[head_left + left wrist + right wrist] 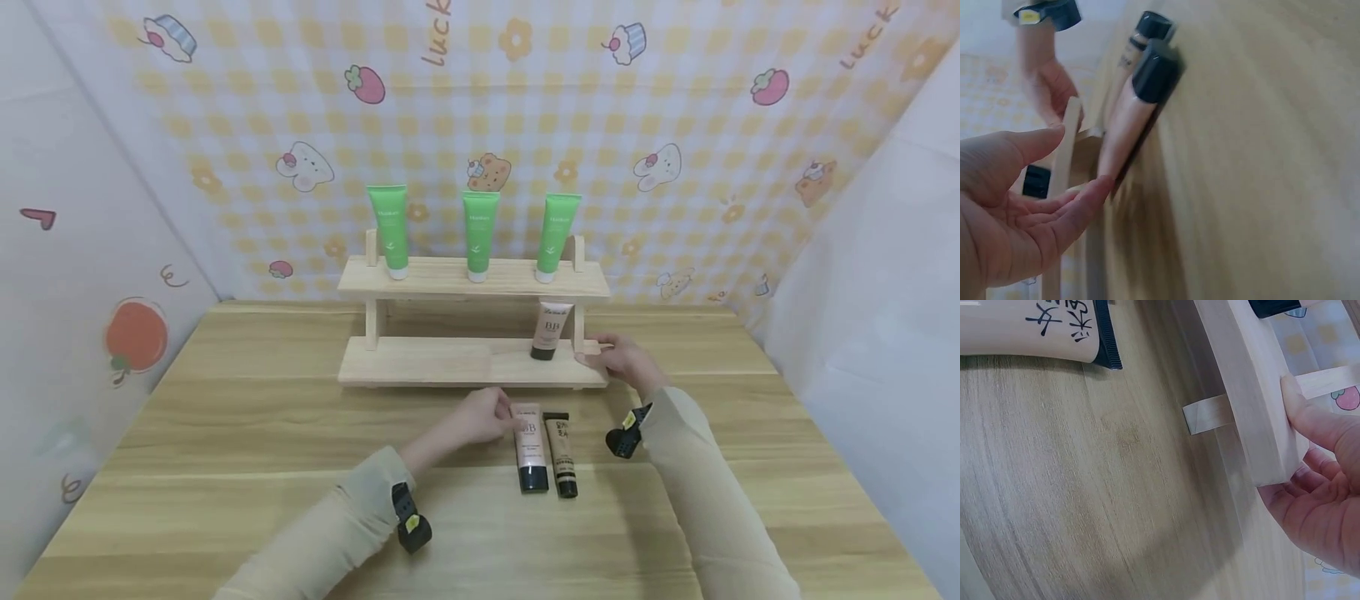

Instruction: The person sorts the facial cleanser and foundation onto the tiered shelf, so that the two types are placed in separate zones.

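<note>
My left hand (483,414) reaches to the crimped end of a pink BB cream tube (530,442) lying on the table, its black cap toward me. In the left wrist view a fingertip meets the tube (1124,134), while the thumb stays apart from it. At the right end of the two-tier wooden shelf (420,362), my right hand (628,362) grips the lower board. The right wrist view has the thumb on top of that board (1254,400) and fingers under it. Another BB cream tube (551,329) stands cap down on the lower board.
Beside the lying BB cream tube is a slimmer tan tube (561,450) with black ends. Three green tubes (478,233) stand on white caps along the upper board. A checked cloth (450,125) hangs behind the shelf, which sits at the back of the wooden table (262,433).
</note>
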`<state>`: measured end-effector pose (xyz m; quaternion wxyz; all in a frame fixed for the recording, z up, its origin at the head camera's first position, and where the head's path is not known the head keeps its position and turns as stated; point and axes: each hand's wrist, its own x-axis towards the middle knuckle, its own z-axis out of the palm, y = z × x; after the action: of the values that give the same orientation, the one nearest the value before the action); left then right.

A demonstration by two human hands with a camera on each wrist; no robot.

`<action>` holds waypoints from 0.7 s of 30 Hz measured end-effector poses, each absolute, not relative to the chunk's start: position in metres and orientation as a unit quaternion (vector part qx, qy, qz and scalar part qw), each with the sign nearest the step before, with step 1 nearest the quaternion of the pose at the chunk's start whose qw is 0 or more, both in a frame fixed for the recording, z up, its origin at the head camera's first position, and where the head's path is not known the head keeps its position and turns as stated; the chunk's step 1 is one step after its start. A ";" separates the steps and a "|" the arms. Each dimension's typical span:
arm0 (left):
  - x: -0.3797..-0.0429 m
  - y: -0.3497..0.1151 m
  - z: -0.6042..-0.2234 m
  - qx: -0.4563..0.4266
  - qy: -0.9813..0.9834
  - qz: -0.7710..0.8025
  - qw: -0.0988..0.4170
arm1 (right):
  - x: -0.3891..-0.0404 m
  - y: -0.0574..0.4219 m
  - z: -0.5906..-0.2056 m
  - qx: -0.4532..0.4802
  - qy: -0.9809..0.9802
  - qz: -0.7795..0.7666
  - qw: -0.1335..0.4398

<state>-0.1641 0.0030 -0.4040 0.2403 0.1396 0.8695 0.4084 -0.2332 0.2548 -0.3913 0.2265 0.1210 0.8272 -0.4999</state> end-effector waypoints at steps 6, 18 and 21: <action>-0.155 0.014 -0.416 0.143 0.854 0.433 0.251 | -0.235 0.257 -0.393 0.123 0.826 -0.502 0.225; -0.149 0.029 -0.422 0.134 0.856 0.444 0.227 | -0.237 0.258 -0.394 0.122 0.820 -0.508 0.234; -0.148 0.030 -0.421 0.131 0.857 0.441 0.232 | -0.237 0.256 -0.392 0.125 0.819 -0.508 0.235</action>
<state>-0.1477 0.0305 -0.4212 0.2317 0.1314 0.8572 0.4407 -0.2368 0.2565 -0.3921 0.2353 0.1248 0.8193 -0.5077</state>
